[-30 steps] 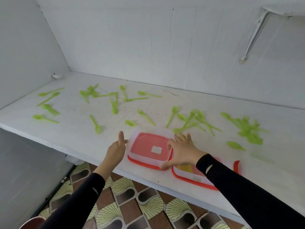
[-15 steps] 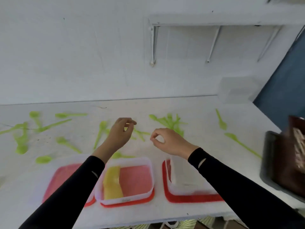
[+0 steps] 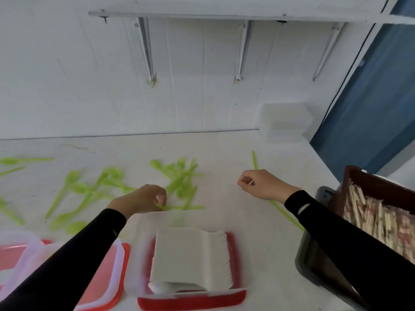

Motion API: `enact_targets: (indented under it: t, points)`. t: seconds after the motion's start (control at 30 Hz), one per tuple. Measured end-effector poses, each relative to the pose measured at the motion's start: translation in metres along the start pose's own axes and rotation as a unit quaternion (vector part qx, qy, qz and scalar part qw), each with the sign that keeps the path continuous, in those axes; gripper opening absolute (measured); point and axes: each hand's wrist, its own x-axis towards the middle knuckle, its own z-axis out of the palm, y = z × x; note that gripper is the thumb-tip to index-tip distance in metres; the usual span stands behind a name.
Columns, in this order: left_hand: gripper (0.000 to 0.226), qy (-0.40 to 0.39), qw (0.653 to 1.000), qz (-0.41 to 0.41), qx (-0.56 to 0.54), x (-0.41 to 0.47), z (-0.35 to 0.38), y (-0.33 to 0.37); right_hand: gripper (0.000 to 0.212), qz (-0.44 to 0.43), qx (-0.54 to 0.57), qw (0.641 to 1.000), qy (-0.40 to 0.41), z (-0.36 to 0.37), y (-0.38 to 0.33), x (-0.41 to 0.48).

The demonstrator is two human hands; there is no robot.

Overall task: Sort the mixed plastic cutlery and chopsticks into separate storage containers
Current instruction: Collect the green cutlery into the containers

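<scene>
Two hands are stretched out above the white desk [image 3: 224,151]. The right hand [image 3: 262,184] is clenched, thumb and forefinger pinching a thin pale stick [image 3: 251,182] whose end pokes out of the fist. A long green plastic handle [image 3: 287,215] lies on the desk and passes under that wrist, and a second green stem [image 3: 254,159] lies just beyond the knuckles. The left hand [image 3: 141,199] has its fingers curled downward, the tips at a green plastic piece [image 3: 179,208] lying along the far edge of a clear plastic container [image 3: 140,243]; whether it grips that piece cannot be told through the blur. Just beyond this hand sits a heap of green plastic spoons and forks [image 3: 182,176], and more loose green spoons [image 3: 74,189] are scattered to the left. The clear plastic container stands between the two forearms on a red lid [image 3: 190,303] and holds a stack of white plastic cutlery [image 3: 184,259] with a toothed edge on its right side. Under the left forearm is a second clear container with a red base [image 3: 107,281], and a third [image 3: 15,245] shows at the left edge. To the right, a dark brown box [image 3: 381,182] packed with paper-wrapped chopsticks [image 3: 370,221] sits in a dark grey tray [image 3: 310,261]. At the far right corner of the desk a translucent white box [image 3: 285,122] stands against the white wall, beside a blue panel [image 3: 370,97]
</scene>
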Motion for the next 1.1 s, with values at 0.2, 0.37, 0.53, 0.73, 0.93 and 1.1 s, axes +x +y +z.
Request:
enact_targets:
  t: [0.2,0.37,0.53,0.73,0.93,1.1]
  points:
    - [0.045,0.13,0.989,0.005,-0.075,0.002,-0.007,0.003,0.017,-0.048,-0.016,0.997,-0.051,0.01,-0.001,0.032]
    - [0.034,0.221,0.962,-0.024,-0.156,-0.008,-0.04,0.011,0.021,-0.126,-0.047,0.989,-0.065,0.028,-0.028,0.063]
    - [0.011,0.318,0.877,-0.06,-0.354,-0.014,-0.079,0.006,0.036,-0.184,-0.079,0.979,-0.044,0.05,-0.051,0.095]
    - [0.015,0.381,0.738,-0.124,-0.543,0.016,-0.089,0.0,0.05,-0.239,-0.192,0.951,-0.041,0.079,-0.052,0.125]
    - [0.027,0.267,0.898,-0.292,-0.191,0.079,-0.059,-0.018,0.032,-0.285,-0.175,0.942,0.032,0.075,-0.031,0.128]
    - [0.067,0.209,0.916,-0.321,-0.121,0.106,-0.04,-0.021,0.023,-0.255,-0.071,0.963,0.051,0.044,-0.019,0.121]
